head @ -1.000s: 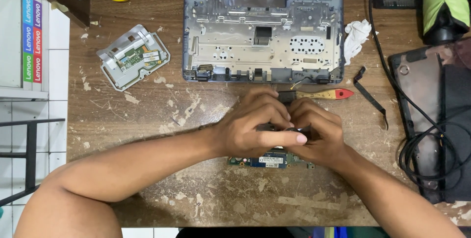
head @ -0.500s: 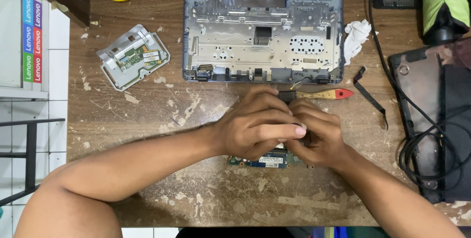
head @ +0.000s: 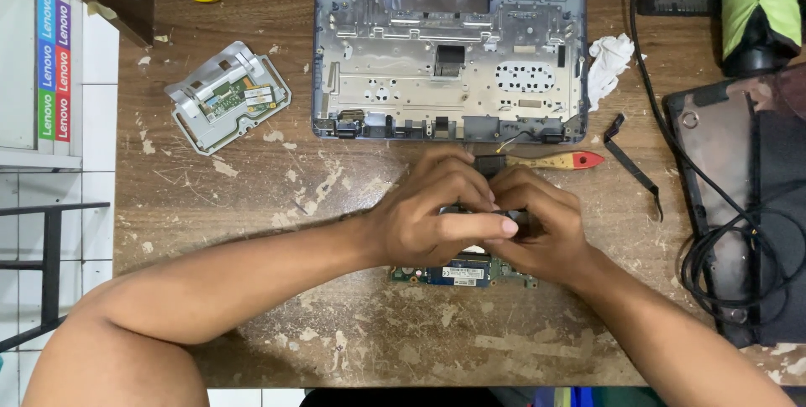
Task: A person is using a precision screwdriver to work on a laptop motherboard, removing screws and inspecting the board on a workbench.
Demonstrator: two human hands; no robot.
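A: Item one, the hands?

B: From my remote seat: left hand and right hand meet at table centre, fingers curled nearly shut around a small dark part; the left thumb lies flat across it toward 3 o'clock; the right fingers wrap it from below; I cannot tell what the part is, since the knuckles cover most of it.

A: Item two, what lies beneath?

B: A green circuit board, flat on the wooden table, showing at 6 o'clock of the hands, touching or just under them.

A: Item three, surroundings?

B: Stripped laptop chassis at 12 o'clock, its near edge just beyond the knuckles; brush with a red-tipped wooden handle at 1 o'clock, just beside the right hand; grey touchpad module at 10 o'clock, well apart; white crumpled tissue and a black strip at 2 o'clock; black cables at 3 o'clock.

A: Step in hand?

B: My judgement: both hands are working the dark part at the board, pressing or prying it, mid-step; the next move calls for a firm two-handed pinch, the board held flat, and force kept low so nothing bends.
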